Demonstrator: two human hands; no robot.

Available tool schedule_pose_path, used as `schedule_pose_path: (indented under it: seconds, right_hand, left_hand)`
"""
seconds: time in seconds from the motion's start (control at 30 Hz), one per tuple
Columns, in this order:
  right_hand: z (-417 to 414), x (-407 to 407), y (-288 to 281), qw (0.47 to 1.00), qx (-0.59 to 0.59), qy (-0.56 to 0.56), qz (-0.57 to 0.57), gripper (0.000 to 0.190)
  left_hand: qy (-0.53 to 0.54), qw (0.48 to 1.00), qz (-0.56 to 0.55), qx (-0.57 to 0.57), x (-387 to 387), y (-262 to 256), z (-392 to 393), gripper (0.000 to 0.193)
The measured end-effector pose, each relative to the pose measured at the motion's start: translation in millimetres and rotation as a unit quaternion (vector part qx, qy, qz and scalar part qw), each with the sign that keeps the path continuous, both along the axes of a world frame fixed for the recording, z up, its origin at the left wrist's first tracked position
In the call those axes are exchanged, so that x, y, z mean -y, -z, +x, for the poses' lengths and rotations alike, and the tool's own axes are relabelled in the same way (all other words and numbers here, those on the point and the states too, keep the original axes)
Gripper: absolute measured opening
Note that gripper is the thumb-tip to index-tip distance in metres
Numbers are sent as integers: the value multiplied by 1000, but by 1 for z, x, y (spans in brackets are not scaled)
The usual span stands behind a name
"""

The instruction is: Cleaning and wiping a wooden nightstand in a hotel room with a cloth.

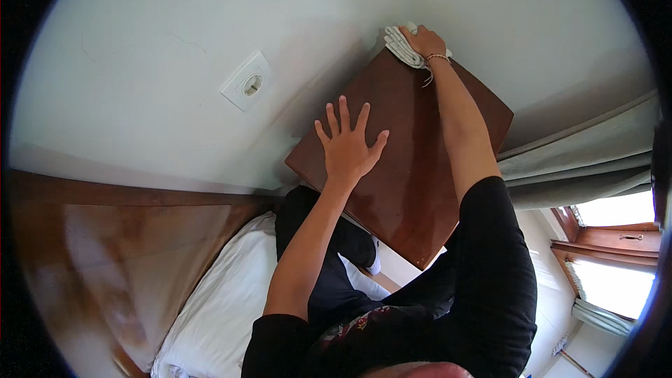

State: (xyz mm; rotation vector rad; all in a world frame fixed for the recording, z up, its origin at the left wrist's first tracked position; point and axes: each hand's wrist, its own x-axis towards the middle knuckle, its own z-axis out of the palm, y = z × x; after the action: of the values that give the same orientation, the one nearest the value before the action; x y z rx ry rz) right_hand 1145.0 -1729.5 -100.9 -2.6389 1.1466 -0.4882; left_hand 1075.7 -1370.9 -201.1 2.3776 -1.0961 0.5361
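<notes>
A brown wooden tabletop (404,168), perhaps of a small bedside table, stands before me in the corner of the walls. My right hand (424,42) presses a folded white cloth (403,48) onto its far corner, and a thin bracelet circles that wrist. Part of the cloth is hidden beneath the hand. My left hand (349,148) lies spread over the left part of the tabletop with its fingers apart, holding nothing. The surface is glossy, with a darker band running down its middle.
A wall socket (251,84) sits left of the tabletop. The wooden headboard (126,241) and white bedding (220,294) are at lower left. To the right hang grey-green curtains (583,168), near a wood-framed window (619,239). My legs straddle the near corner.
</notes>
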Motion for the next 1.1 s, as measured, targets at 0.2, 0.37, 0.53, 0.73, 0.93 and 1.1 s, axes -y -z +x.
schedule_pose_path:
  seconds: [0.2, 0.37, 0.53, 0.73, 0.93, 1.1]
  right_hand:
    - [0, -11, -11, 1000, 8, 17, -15, 96]
    - [-6, -14, -11, 1000, -2, 5, -7, 95]
    - [-2, -14, -11, 1000, -3, 13, -4, 94]
    - [-1, -9, -8, 1000, 8, 10, -4, 93]
    - [-6, -10, -8, 1000, 24, 2, -5, 96]
    - [-9, -1, -1, 999, 23, -12, -37, 82]
  left_hand:
    - [-2, 1000, -7, 11, -9, -9, -3, 70]
    - [-5, 1000, -2, 14, -16, -9, -9, 70]
    - [-5, 1000, 6, 6, -15, -11, -6, 70]
    - [-6, 1000, 10, -2, -12, -7, -3, 72]
    - [-5, 1000, -1, 17, -4, -3, 0, 71]
    - [-3, 1000, -8, 18, 4, -3, -1, 71]
